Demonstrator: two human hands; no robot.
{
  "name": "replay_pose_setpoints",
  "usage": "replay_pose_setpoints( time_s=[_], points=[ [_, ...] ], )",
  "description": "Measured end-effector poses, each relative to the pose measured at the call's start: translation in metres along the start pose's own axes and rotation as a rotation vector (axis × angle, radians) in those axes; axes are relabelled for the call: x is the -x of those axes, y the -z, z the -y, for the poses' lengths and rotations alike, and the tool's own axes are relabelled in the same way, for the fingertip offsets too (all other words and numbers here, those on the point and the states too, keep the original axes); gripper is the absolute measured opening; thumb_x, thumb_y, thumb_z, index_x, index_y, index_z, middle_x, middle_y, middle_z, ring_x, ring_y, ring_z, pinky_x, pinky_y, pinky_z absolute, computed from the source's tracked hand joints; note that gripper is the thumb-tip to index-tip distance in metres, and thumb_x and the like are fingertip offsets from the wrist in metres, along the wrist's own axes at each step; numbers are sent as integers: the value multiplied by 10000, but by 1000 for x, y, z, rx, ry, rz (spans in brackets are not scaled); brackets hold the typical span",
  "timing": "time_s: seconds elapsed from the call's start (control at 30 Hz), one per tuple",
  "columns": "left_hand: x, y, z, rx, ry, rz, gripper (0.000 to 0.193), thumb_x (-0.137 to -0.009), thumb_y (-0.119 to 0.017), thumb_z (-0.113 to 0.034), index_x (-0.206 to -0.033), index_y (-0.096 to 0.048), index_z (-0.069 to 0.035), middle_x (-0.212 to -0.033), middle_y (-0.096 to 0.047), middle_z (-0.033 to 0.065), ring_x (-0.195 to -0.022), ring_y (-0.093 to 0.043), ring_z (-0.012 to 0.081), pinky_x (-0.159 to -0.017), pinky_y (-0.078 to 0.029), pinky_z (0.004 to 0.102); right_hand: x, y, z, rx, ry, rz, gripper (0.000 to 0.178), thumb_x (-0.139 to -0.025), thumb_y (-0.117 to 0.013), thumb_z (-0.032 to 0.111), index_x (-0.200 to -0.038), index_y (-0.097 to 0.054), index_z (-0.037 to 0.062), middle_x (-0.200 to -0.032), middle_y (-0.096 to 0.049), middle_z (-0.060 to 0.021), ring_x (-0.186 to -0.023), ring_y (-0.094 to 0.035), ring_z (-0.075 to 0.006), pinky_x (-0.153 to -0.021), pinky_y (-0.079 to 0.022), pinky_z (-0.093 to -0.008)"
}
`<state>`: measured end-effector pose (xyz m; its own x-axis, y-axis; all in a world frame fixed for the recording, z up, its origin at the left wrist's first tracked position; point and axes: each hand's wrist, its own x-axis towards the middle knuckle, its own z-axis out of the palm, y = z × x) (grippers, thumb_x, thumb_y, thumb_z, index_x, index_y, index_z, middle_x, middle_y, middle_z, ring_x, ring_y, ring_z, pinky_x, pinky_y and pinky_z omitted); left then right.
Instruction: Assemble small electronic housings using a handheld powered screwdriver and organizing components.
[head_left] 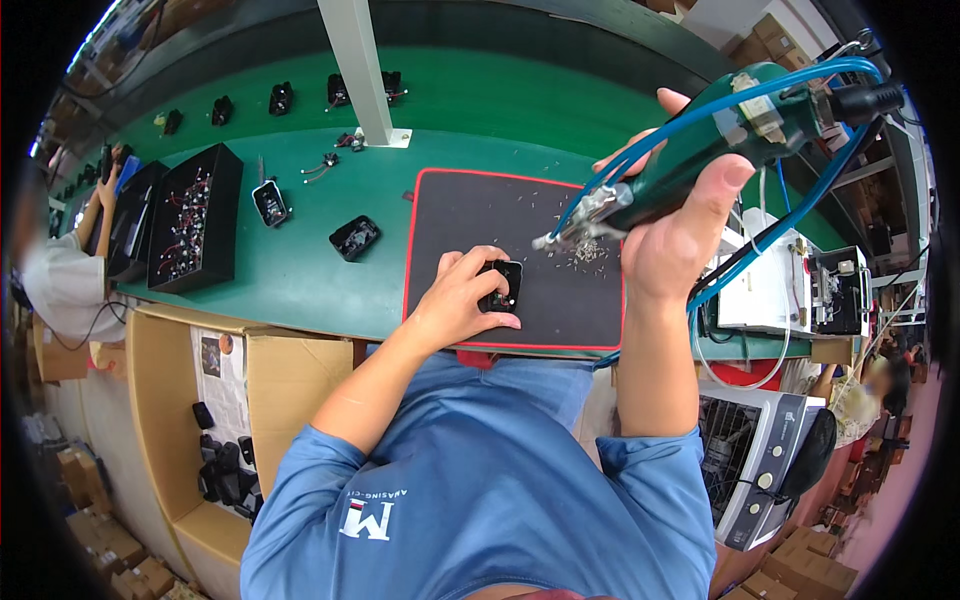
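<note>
My left hand [455,302] grips a small open black plastic housing [513,274] against the dark red-edged mat [450,200]. Its fingers curl over the housing and hide much of the inside. Around a dark green power screwdriver [690,175] with blue hoses, my right hand [675,240] is closed, the tool held above the mat's right side. The tool's metal tip points down and left, apart from the housing. Loose small screws [588,256] lie in a pile below the tip, with more scattered toward the mat's far edge.
Left of the mat are an open black housing [356,238], another with a light rim [269,203] and a black bin [222,225] of wired parts. A white post [356,70] stands behind. Blue hoses [740,265] hang at right. Another person [65,270] is at far left.
</note>
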<state>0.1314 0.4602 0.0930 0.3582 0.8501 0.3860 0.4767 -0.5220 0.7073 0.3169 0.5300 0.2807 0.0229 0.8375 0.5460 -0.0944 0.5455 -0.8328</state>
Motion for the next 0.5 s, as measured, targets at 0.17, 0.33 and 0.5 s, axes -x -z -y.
replay_pose_setpoints(
  time_s=[0.17, 0.33, 0.5],
  points=[
    [0, 3, -1, -17, 44, -17, 459, -629, -961, -398, -875, -692, -119, -1300, -621, 51, -1093, -581, 286, -995, -390, 416, 32, -14, 4, -54, -47, 12, 1024, -938, -346, 869, -1348, -506, -55, -781, -617, -86, -628, -601, -145, -589, -512, -268],
    [-1, 4, -2, -33, 10, -45, 453, -609, -968, -380, -855, -717, -95, -1273, -630, 56, -1190, -596, 267, -1005, -386, 402, 48, -19, -2, -75, -150, 24, 1132, -852, -334, 946, -1366, -491, -49, -748, -607, -77, -587, -600, -131, -547, -526, -254],
    [-3, 4, -6, -13, 49, -22, 448, -610, -970, -376, -853, -723, -92, -1261, -626, 63, -1196, -598, 274, -997, -402, 407, 41, -10, 1, -36, -94, -2, 1124, -861, -358, 936, -1390, -484, -47, -730, -598, -74, -605, -612, -146, -566, -533, -269]
  ],
)
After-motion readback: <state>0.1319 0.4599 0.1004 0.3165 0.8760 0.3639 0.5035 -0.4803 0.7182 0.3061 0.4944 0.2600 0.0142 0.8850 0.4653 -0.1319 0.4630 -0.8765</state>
